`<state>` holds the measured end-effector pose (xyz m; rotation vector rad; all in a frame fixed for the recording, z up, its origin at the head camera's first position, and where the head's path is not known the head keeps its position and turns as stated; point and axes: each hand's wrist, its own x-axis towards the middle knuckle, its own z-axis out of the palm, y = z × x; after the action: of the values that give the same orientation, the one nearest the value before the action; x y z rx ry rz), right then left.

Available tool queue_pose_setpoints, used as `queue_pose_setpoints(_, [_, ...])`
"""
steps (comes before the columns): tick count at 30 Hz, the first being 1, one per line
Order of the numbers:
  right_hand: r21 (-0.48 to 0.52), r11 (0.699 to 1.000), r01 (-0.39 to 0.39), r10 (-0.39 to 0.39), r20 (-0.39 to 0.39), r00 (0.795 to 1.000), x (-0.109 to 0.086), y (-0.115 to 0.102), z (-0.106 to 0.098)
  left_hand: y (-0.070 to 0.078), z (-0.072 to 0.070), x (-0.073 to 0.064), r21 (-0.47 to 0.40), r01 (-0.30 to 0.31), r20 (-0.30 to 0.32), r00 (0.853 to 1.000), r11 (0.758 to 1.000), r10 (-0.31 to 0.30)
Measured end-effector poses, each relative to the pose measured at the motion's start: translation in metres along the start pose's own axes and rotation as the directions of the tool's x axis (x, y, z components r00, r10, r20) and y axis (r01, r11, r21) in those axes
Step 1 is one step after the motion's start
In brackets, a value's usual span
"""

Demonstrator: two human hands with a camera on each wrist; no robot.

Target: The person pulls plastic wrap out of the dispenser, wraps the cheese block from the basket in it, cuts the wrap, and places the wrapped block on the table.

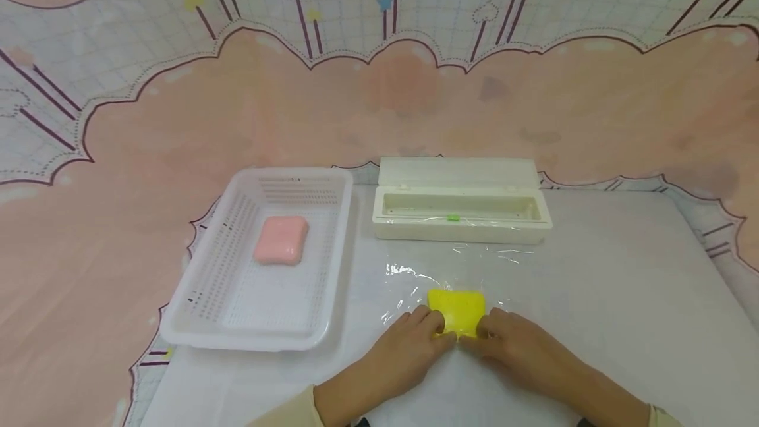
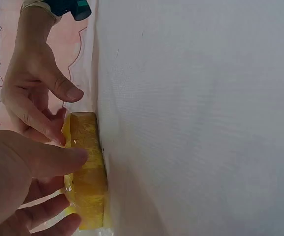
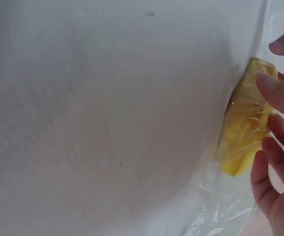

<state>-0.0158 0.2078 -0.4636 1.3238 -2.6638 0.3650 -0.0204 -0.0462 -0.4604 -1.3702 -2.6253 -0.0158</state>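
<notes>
A yellow soap bar (image 1: 462, 308) lies on the white table under clear cling film (image 1: 415, 275), which stretches toward the dispenser box. My left hand (image 1: 413, 346) holds its near left corner, with the thumb (image 2: 75, 160) on the near side and the fingers bent over the top. At the near right corner my right hand (image 1: 518, 348) holds it in the same way, its thumb (image 3: 274, 88) against the near side. Creased film covers that near face in the right wrist view. Both thumb tips almost meet at the bar's near edge.
A white cling film dispenser box (image 1: 462, 232) stands behind the bar, lid (image 1: 456, 173) raised, a small green tab (image 1: 453, 218) on its front. To the left, a white plastic basket (image 1: 335, 269) holds a pink soap bar (image 1: 281, 240). A patterned cloth (image 1: 415, 104) hangs behind the table.
</notes>
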Motion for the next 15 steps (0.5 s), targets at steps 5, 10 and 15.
queue_pose_setpoints(5, [0.112,0.991,-0.071,0.071,0.004,0.997,0.001,0.007,0.005,-0.006,0.008,0.008,-0.134,0.034,0.052,0.998,0.99,-0.028])
queue_pose_setpoints(10, [0.142,0.989,-0.037,0.05,-0.085,0.995,0.004,0.008,0.012,-0.01,0.013,0.012,-0.215,0.068,0.041,0.997,0.974,-0.06])
queue_pose_setpoints(15, [0.135,0.991,-0.008,0.028,-0.144,0.989,0.008,0.008,0.015,-0.013,0.013,0.014,-0.256,0.039,0.021,0.999,0.966,-0.035])
